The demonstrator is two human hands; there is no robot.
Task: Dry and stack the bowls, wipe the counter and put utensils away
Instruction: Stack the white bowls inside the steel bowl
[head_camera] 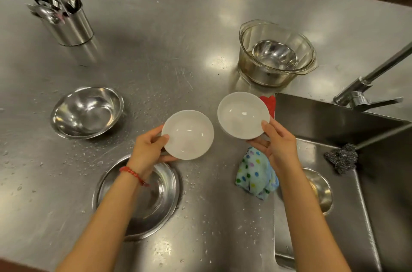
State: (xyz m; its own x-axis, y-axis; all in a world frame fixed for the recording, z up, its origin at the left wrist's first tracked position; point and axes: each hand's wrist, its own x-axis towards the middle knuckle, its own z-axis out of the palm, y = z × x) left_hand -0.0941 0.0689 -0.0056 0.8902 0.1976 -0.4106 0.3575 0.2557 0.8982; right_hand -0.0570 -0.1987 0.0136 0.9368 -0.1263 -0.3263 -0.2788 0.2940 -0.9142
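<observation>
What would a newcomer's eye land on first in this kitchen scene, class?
Two white bowls held up at the centre: the left hand grips one white bowl, the right hand the other white bowl. Next, the spotted cloth beside the sink, on the droplet-speckled steel counter.

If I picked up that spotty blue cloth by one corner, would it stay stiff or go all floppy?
The crumpled blue polka-dot cloth would probably go floppy: it already lies in soft folds beside the steel sink. It looks thin, so likely light. It may feel damp and a bit heavier, since water drops speckle the steel counter around it.
</observation>
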